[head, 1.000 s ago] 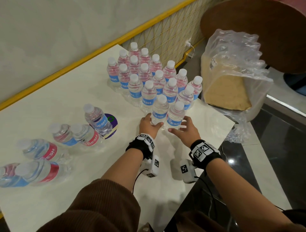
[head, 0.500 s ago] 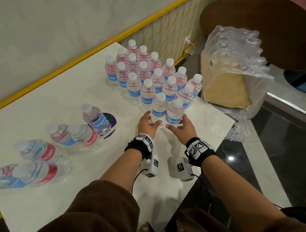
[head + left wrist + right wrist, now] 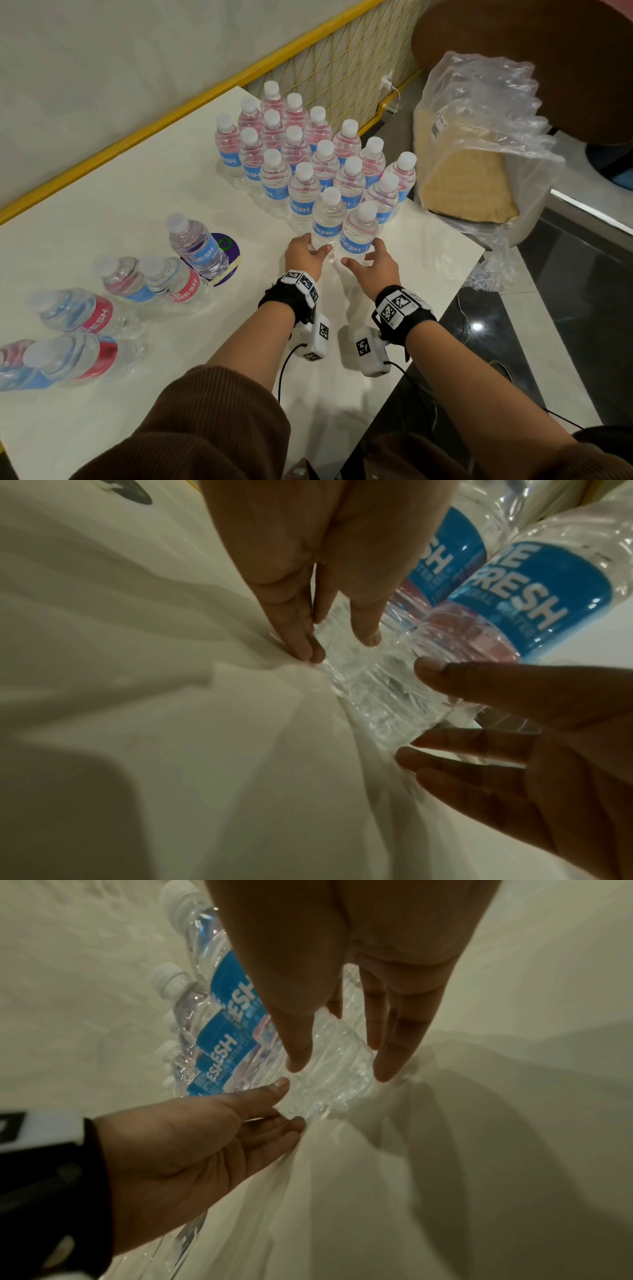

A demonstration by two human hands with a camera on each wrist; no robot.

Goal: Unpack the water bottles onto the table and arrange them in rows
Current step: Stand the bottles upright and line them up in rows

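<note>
On the white desk (image 3: pixel 164 192), upright bottles stand packed in rows at the far right corner (image 3: pixel 294 150). The two nearest bottles stand side by side at the front of the block. The left hand (image 3: pixel 303 255) has straight fingers (image 3: pixel 301 639) resting against the base of the left front bottle (image 3: pixel 327 222), not wrapped round it. The right hand (image 3: pixel 375 265) is spread with relaxed fingers (image 3: pixel 394 1047) touching the base of the right front bottle (image 3: pixel 358 233). To the left, loose bottles (image 3: pixel 164 284) stand apart, ungrouped; one (image 3: pixel 197 245) sits on a purple sticker (image 3: pixel 229 245). Beyond the desk's right edge sits a crumpled plastic wrap (image 3: pixel 479 113) over cardboard (image 3: pixel 469 185).
</note>
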